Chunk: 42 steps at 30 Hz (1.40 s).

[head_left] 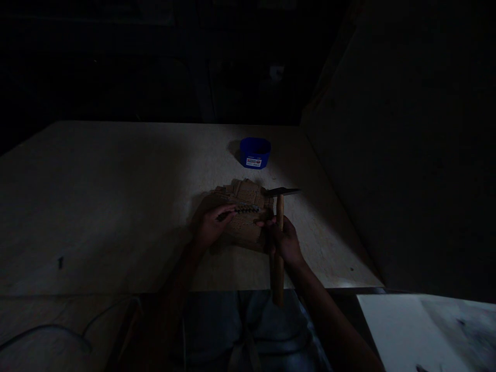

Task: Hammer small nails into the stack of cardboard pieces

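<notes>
My right hand is wrapped round the wooden handle of a hammer. Its dark, narrow head lies crosswise at the top, and the handle's lower end hangs past the table's front edge. In my left hand is one end of a dark strip with a toothed or linked pattern; the dim light hides its exact kind. Beneath the strip lies a stack of worn brown cardboard pieces. My right fingertips reach close to the strip's right end, and I cannot tell if they touch it.
A blue plastic bin with a white label stands behind the cardboard on the pale table. A small dark piece lies at the left. A dark upright panel borders the right side. A cable runs at lower left.
</notes>
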Available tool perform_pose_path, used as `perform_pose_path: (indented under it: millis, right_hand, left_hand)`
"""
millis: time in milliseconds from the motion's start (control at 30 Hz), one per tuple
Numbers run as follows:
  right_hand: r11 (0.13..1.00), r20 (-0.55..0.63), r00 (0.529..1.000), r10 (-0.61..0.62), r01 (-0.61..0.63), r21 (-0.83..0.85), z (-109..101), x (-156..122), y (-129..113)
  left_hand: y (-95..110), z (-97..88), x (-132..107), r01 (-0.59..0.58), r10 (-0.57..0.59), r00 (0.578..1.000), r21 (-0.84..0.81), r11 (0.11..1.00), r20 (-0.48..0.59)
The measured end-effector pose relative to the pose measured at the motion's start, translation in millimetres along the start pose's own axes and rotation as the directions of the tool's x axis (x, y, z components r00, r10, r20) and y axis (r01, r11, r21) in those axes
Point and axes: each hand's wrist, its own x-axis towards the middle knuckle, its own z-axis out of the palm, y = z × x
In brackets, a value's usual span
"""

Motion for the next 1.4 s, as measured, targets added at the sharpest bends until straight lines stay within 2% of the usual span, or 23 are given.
perform_pose_path:
  millis: [233,533,967,1233,1400]
  right_hand:
    - [1.0,-0.023,1.0,0.007,-0.008,-0.023,2,-1,-4]
    - [1.0,-0.019,1.0,0.013,-0.014,-0.027,2,-2,-6]
    - [0.994,-0.043,0.999,-0.013,0.009,-0.104,0,-1,-3]
    - [0.994,-0.064,0.998,-0.019,0.012,-0.106,2,-3,-6]
    - [0.997,0.028,0.999,0.017,-0.015,-0.076,3,-13,-22]
  left_hand:
    - [3,-2.4,0,0.003,-0.003,1.0,0.053,0.999,0.014]
    - [7,-2.2,1,0.032,-0.032,0.999,-0.03,0.999,0.004]
    - [2,3.0,-3,0.042,-0.045,0.998,-0.07,0.997,-0.037]
    - [1,4.5,-2,0.044,-0.045,0.999,-0.049,0.998,-0.022]
    - [4,3.3,-3,0.017,-0.018,0.999,-0.04,0.999,-0.027]
